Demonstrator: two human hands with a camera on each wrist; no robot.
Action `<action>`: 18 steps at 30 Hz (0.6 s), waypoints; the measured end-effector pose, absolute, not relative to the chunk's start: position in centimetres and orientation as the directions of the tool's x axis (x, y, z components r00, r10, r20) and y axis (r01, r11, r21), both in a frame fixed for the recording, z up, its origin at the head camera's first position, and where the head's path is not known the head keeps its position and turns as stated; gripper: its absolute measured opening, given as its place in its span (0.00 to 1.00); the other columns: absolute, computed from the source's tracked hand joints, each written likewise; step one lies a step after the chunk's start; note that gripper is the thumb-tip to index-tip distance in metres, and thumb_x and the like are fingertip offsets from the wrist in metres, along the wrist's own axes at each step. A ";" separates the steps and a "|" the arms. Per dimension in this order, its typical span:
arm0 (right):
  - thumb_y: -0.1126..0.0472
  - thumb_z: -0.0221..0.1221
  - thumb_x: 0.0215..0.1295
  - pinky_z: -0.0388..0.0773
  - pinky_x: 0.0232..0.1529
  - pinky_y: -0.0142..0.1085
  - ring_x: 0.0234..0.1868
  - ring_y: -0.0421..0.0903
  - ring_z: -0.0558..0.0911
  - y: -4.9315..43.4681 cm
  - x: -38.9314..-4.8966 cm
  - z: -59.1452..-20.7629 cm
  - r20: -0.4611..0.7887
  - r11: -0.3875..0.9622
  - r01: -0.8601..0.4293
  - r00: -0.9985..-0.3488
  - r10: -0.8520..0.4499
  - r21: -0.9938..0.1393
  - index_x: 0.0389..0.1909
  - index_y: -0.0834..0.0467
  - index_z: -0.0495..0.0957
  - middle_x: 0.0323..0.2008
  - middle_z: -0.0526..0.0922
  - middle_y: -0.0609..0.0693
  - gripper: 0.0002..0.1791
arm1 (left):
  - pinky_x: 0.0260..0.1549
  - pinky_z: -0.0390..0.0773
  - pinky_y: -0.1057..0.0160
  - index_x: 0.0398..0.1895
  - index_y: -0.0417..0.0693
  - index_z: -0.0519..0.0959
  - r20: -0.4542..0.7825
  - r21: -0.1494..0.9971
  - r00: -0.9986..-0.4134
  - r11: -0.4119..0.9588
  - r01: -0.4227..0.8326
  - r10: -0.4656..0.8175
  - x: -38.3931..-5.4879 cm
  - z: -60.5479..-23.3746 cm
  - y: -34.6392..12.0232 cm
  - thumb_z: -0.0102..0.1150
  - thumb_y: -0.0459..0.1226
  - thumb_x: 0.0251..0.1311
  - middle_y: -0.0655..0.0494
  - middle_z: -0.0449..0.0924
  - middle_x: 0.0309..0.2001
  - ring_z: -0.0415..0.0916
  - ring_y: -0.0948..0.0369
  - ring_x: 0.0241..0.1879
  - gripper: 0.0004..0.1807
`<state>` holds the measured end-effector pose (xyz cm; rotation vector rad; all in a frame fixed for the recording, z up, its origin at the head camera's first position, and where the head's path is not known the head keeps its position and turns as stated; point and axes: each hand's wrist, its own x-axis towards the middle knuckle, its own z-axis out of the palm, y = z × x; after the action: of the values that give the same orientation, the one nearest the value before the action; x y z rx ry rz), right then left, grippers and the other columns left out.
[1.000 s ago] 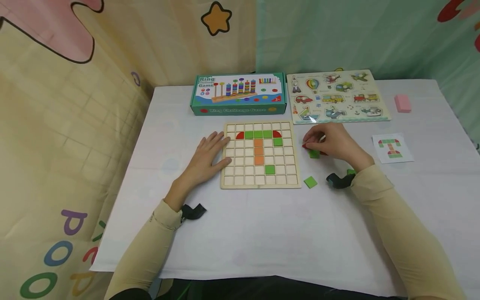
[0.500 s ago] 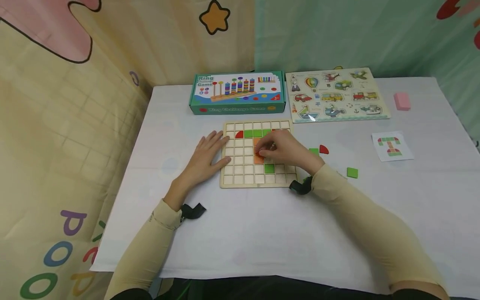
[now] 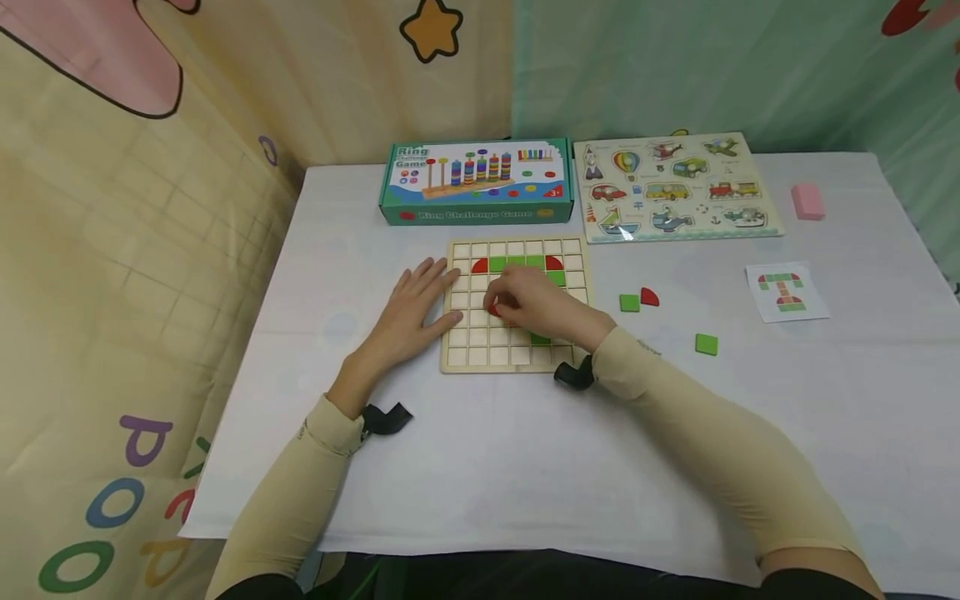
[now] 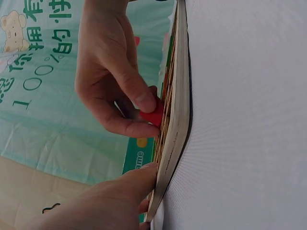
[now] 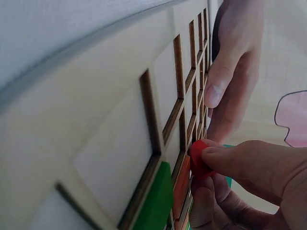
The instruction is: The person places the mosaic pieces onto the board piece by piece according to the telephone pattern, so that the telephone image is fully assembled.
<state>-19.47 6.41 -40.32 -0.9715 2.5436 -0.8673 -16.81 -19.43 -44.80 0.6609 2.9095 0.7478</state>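
Observation:
My right hand (image 3: pixel 542 308) is over the middle of a wooden grid board (image 3: pixel 487 369), pinching a red tile (image 5: pixel 197 159) between thumb and fingers. In the left wrist view, the red tile (image 4: pixel 152 115) is at the board's surface. My left hand (image 3: pixel 408 315) rests with straight fingers on the board's left edge. Along an upper row lie green square tiles (image 3: pixel 516 263) between two red quarter-round tiles (image 3: pixel 553 263). One green tile (image 3: pixel 555 277) sits below the right red one, another (image 3: pixel 538 339) lower down. An orange tile (image 5: pixel 181 184) shows in the right wrist view; my right hand hides others.
Right of the board lie a loose green tile (image 3: pixel 629 303), a red quarter-round tile (image 3: pixel 650 297) and another green tile (image 3: pixel 706 344). Farther right is a pattern card (image 3: pixel 813 308). Behind stand a game box (image 3: pixel 480 215), a picture puzzle (image 3: pixel 678 200) and a pink block (image 3: pixel 807 202).
My right hand picked up a red tile right of the board and carried it leftward over the grid, left of the orange column. My left hand has stayed in place.

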 end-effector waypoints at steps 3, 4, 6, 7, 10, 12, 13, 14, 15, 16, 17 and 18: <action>0.65 0.65 0.72 0.76 0.43 0.38 0.39 0.48 0.77 6.3 -19.3 -40.4 -0.043 0.602 -0.529 -0.730 -0.683 -0.598 0.44 0.57 0.87 0.38 0.80 0.51 0.05 | 0.84 0.34 0.45 0.83 0.51 0.60 0.043 0.476 -0.906 0.788 0.390 0.422 -16.9 -44.8 -19.4 0.58 0.53 0.76 0.49 0.50 0.86 0.39 0.50 0.86 0.39; 0.65 0.66 0.72 0.77 0.44 0.38 0.40 0.48 0.77 6.3 -19.3 -40.4 -0.042 0.602 -0.530 -0.729 -0.684 -0.597 0.45 0.58 0.87 0.39 0.81 0.51 0.05 | 0.84 0.34 0.45 0.83 0.51 0.60 0.044 0.476 -0.905 0.788 0.391 0.422 -16.9 -44.9 -19.4 0.58 0.53 0.76 0.49 0.50 0.86 0.39 0.50 0.86 0.39; 0.65 0.65 0.72 0.78 0.48 0.40 0.43 0.49 0.78 6.5 -19.2 -40.3 -0.043 0.600 -0.530 -0.727 -0.685 -0.600 0.47 0.58 0.87 0.42 0.83 0.52 0.07 | 0.84 0.34 0.45 0.83 0.51 0.60 0.043 0.475 -0.905 0.788 0.392 0.424 -16.9 -44.9 -19.3 0.58 0.53 0.75 0.49 0.50 0.86 0.39 0.50 0.86 0.39; 0.66 0.65 0.73 0.79 0.49 0.40 0.44 0.49 0.79 6.6 -19.2 -40.3 -0.045 0.597 -0.529 -0.725 -0.687 -0.603 0.49 0.59 0.87 0.43 0.83 0.52 0.08 | 0.84 0.34 0.45 0.83 0.51 0.60 0.043 0.474 -0.904 0.788 0.392 0.424 -16.9 -45.0 -19.3 0.58 0.53 0.75 0.49 0.50 0.86 0.39 0.50 0.86 0.39; 0.66 0.63 0.74 0.80 0.52 0.41 0.47 0.49 0.79 7.1 -19.2 -39.9 -0.051 0.601 -0.507 -0.737 -0.674 -0.618 0.51 0.60 0.87 0.46 0.84 0.52 0.09 | 0.84 0.34 0.44 0.83 0.50 0.60 0.043 0.469 -0.903 0.790 0.395 0.427 -17.0 -45.1 -19.3 0.58 0.53 0.75 0.48 0.51 0.85 0.40 0.50 0.86 0.39; 0.66 0.64 0.74 0.80 0.50 0.41 0.45 0.50 0.80 7.5 -19.2 -39.7 -0.045 0.610 -0.484 -0.760 -0.648 -0.628 0.48 0.60 0.86 0.43 0.84 0.53 0.07 | 0.84 0.35 0.45 0.83 0.50 0.60 0.038 0.466 -0.903 0.792 0.394 0.427 -17.1 -45.2 -19.3 0.58 0.53 0.75 0.48 0.51 0.85 0.40 0.50 0.86 0.39; 0.66 0.65 0.73 0.80 0.49 0.41 0.43 0.49 0.80 7.7 -19.2 -39.5 -0.038 0.614 -0.470 -0.774 -0.632 -0.633 0.45 0.60 0.86 0.41 0.84 0.52 0.05 | 0.84 0.35 0.44 0.83 0.50 0.60 0.036 0.466 -0.903 0.792 0.393 0.427 -17.1 -45.2 -19.3 0.58 0.53 0.75 0.48 0.50 0.85 0.40 0.49 0.86 0.40; 0.66 0.66 0.72 0.80 0.47 0.41 0.42 0.49 0.80 7.9 -19.2 -39.4 -0.029 0.617 -0.456 -0.789 -0.613 -0.641 0.43 0.60 0.85 0.39 0.84 0.52 0.03 | 0.84 0.35 0.44 0.83 0.50 0.60 0.035 0.466 -0.903 0.792 0.393 0.427 -17.1 -45.2 -19.3 0.58 0.53 0.75 0.48 0.50 0.86 0.39 0.49 0.86 0.40; 0.66 0.67 0.71 0.79 0.45 0.40 0.40 0.49 0.79 8.0 -19.2 -39.4 -0.020 0.621 -0.442 -0.805 -0.593 -0.647 0.41 0.60 0.85 0.36 0.84 0.52 0.02 | 0.84 0.35 0.44 0.83 0.50 0.60 0.035 0.468 -0.904 0.792 0.392 0.427 -17.1 -45.2 -19.3 0.58 0.53 0.75 0.48 0.50 0.86 0.39 0.49 0.86 0.40; 0.66 0.68 0.70 0.79 0.43 0.40 0.38 0.49 0.79 8.1 -19.2 -39.4 -0.006 0.620 -0.432 -0.818 -0.576 -0.655 0.38 0.59 0.84 0.34 0.84 0.52 0.02 | 0.84 0.35 0.44 0.83 0.50 0.60 0.037 0.468 -0.904 0.792 0.393 0.427 -17.1 -45.2 -19.4 0.58 0.53 0.75 0.48 0.50 0.86 0.39 0.49 0.86 0.40; 0.65 0.69 0.69 0.79 0.42 0.39 0.37 0.48 0.80 8.1 -19.2 -39.3 0.003 0.614 -0.420 -0.827 -0.562 -0.669 0.37 0.59 0.84 0.33 0.84 0.51 0.03 | 0.84 0.35 0.44 0.83 0.50 0.60 0.037 0.468 -0.904 0.792 0.392 0.425 -17.1 -45.1 -19.4 0.58 0.53 0.75 0.48 0.50 0.86 0.39 0.49 0.86 0.40; 0.65 0.70 0.68 0.79 0.41 0.39 0.36 0.48 0.80 8.0 -19.2 -39.4 0.010 0.605 -0.409 -0.834 -0.552 -0.683 0.36 0.58 0.84 0.32 0.85 0.51 0.04 | 0.84 0.34 0.44 0.83 0.50 0.60 0.039 0.470 -0.904 0.791 0.392 0.425 -17.2 -45.1 -19.4 0.58 0.53 0.75 0.48 0.50 0.86 0.39 0.49 0.86 0.39</action>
<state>-19.17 8.04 -39.36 -0.7969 2.6289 -1.0425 -17.16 -19.41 -45.11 0.6646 2.9079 0.7396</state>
